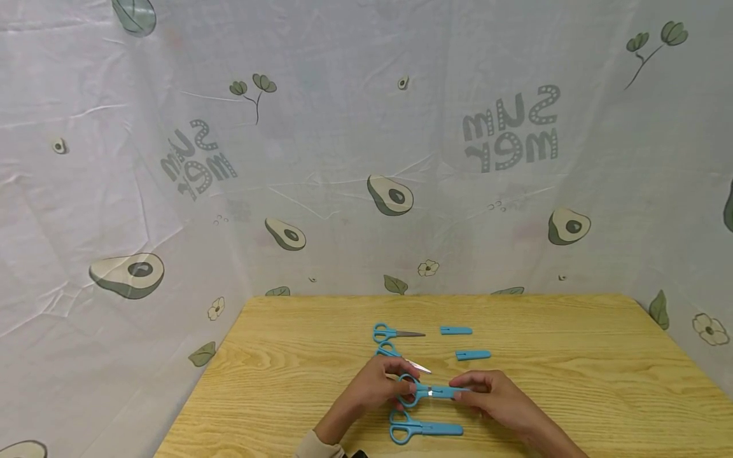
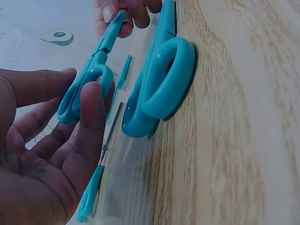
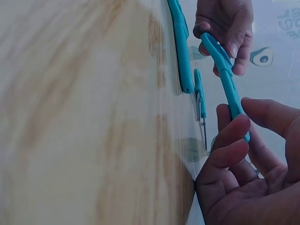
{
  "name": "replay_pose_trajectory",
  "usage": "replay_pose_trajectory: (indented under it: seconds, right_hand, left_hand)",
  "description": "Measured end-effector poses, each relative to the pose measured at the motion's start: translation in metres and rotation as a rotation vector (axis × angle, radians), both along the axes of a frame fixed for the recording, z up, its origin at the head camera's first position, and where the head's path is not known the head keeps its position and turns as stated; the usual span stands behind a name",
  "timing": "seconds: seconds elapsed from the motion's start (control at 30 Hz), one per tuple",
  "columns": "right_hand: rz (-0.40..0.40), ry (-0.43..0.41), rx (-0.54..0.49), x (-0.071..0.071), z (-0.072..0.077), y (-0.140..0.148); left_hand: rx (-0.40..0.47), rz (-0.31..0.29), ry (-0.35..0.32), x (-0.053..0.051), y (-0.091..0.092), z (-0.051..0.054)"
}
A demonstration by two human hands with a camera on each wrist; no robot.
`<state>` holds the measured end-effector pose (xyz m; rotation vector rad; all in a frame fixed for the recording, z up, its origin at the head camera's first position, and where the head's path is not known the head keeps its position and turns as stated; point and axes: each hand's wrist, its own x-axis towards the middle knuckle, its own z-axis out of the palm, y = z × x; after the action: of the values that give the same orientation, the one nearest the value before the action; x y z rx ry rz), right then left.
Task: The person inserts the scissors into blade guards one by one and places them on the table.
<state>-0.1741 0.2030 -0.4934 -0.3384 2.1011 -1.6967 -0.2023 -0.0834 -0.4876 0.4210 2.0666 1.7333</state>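
Observation:
Between both hands is a pair of blue-handled scissors [image 1: 422, 390] with a blue blade cover [image 1: 445, 392] over its blades. My left hand [image 1: 378, 385] grips the finger loops, thumb on one side in the left wrist view. With thumb and fingertips, my right hand [image 1: 495, 395] pinches the far end of the cover. In the head view a sliver of bright metal shows between handle and cover. Both wrist views show the scissors held above the table. Nearer the front lies another pair of scissors [image 1: 417, 427] with its cover on, close to the left hand.
Behind the hands lie two uncovered scissors, a farther pair [image 1: 389, 333] and a nearer pair [image 1: 420, 367] partly hidden by the left hand. To their right are two loose blue covers, one farther back [image 1: 456, 331] and one nearer [image 1: 473, 355]. A patterned curtain [image 1: 343, 159] surrounds the wooden table [image 1: 572, 356].

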Motion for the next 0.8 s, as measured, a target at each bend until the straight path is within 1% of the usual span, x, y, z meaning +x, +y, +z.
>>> replay_pose_trajectory:
  seconds: [0.3,0.53,0.67,0.8]
  right_hand:
    - [0.029,0.008,0.036,0.0009,0.0039,0.0037]
    - [0.091,0.02,0.067,0.0,0.0041,0.0081]
    - [0.11,0.031,0.058,-0.0007,0.0029,0.0096]
    - [0.107,0.035,0.058,-0.0002,0.003,0.0097]
  left_hand:
    - [-0.015,0.008,-0.003,-0.0025,-0.0033,-0.0029]
    - [-0.075,0.022,-0.04,-0.0014,-0.0059,-0.0043]
    - [-0.087,0.015,-0.037,-0.0014,-0.0068,-0.0024]
    - [-0.1,0.002,-0.029,-0.0019,-0.0076,0.001]
